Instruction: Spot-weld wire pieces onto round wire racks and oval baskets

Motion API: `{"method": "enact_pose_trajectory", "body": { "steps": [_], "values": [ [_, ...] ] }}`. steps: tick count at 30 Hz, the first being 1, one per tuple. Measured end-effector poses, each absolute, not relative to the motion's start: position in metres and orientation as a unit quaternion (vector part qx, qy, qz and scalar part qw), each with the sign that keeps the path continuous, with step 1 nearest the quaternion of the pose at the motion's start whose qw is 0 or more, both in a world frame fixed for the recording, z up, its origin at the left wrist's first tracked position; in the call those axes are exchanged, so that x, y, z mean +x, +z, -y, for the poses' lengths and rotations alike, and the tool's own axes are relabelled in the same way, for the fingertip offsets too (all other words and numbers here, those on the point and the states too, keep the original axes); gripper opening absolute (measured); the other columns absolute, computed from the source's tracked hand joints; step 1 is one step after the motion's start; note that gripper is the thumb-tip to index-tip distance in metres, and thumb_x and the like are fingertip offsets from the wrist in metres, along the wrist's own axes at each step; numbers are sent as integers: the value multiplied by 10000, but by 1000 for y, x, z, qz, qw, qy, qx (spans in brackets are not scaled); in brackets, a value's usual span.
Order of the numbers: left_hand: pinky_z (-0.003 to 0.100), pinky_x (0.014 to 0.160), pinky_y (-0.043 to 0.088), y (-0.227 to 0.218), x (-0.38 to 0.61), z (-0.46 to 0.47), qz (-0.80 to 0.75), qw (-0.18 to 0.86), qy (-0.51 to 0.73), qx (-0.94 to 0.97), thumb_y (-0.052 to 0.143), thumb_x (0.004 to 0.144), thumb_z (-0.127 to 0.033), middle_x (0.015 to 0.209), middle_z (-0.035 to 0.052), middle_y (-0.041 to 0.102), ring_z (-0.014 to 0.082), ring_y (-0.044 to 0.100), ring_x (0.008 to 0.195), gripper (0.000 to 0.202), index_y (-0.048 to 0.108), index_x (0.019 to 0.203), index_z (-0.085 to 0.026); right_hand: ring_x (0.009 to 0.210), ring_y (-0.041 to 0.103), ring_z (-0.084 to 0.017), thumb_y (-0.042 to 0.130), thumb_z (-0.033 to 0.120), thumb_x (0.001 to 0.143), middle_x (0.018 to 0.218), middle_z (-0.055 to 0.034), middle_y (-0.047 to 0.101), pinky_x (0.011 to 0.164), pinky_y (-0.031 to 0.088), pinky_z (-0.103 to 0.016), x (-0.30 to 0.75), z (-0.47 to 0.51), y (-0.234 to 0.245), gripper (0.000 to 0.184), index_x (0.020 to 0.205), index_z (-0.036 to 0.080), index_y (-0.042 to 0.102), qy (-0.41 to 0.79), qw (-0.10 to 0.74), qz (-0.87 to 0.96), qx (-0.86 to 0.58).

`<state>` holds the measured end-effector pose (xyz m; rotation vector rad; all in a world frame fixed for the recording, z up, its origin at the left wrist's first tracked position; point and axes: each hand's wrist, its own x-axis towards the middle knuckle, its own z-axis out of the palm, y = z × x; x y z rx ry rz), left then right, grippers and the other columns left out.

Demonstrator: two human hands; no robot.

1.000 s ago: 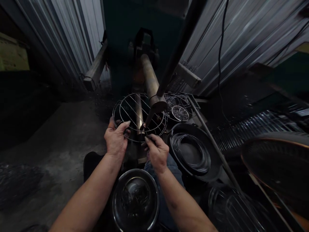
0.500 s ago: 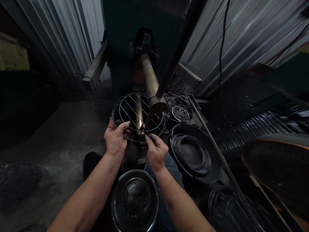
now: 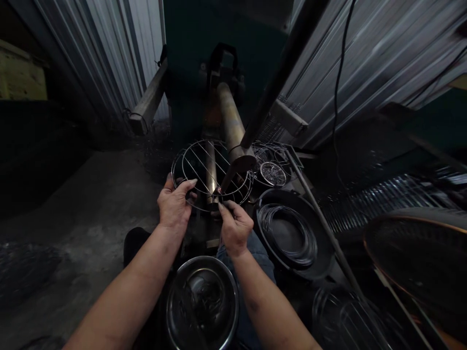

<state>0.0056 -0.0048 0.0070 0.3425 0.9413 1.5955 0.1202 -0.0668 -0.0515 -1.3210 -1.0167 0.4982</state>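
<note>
A round wire rack (image 3: 195, 162), with rings and crossing bars, lies between the electrodes of what looks like a spot welder. My left hand (image 3: 175, 201) grips its left rim, thumb on top and fingers beneath. My right hand (image 3: 235, 224) is closed in a pinch at the near rim, just below the electrode tip; what sits between its fingertips is too small to make out. The upper brass-coloured arm (image 3: 232, 119) carries an angled electrode (image 3: 229, 179) down to the rack. The lower brass-coloured arm (image 3: 210, 170) runs underneath, and a small reddish glint shows at the contact.
A metal bowl (image 3: 233, 304) with small dark pieces stands at my lap. To the right, a black pan (image 3: 326, 265) holds coiled wire rings (image 3: 268, 223), with more wire racks (image 3: 273, 173) behind it. A dark slanted bar (image 3: 277, 73) and a hanging cable (image 3: 336, 107) come from above.
The view has shifted slightly, so the machine appears a little further right. Both hands keep their places on the rack, and a reddish glint at the electrode tip looks somewhat brighter.
</note>
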Motion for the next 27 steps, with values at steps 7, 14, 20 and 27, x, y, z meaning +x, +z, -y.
{"method": "enact_pose_trajectory", "body": {
  "steps": [7,14,20,27],
  "values": [
    [195,416,395,7,6,-1,-411,586,681,154,821,411,-131,716,-48,543,76,500,521,451,573,785,-166,686,665,-190,620,381,798,711,-32,704,648,555,-308,118,64,-42,232,822,169,711,225,641,428,-596],
    [199,423,394,3,6,-5,-414,588,679,147,825,393,-131,689,-44,546,90,507,545,456,568,768,-166,604,656,-171,629,373,782,713,-17,696,582,554,-283,121,65,-32,218,815,174,713,273,628,426,-591],
    [197,435,390,1,7,-6,-414,600,671,136,821,381,-138,674,-41,553,85,498,532,471,537,755,-172,532,639,-156,638,393,769,677,-2,665,473,525,-244,122,70,-30,242,825,168,705,317,615,414,-592],
    [189,435,369,6,5,-3,-415,602,667,141,808,390,-123,655,-48,535,79,486,530,452,512,728,-175,543,634,-146,621,394,792,741,-10,692,535,539,-269,124,65,-49,238,848,177,701,249,623,450,-589]
  ]
}}
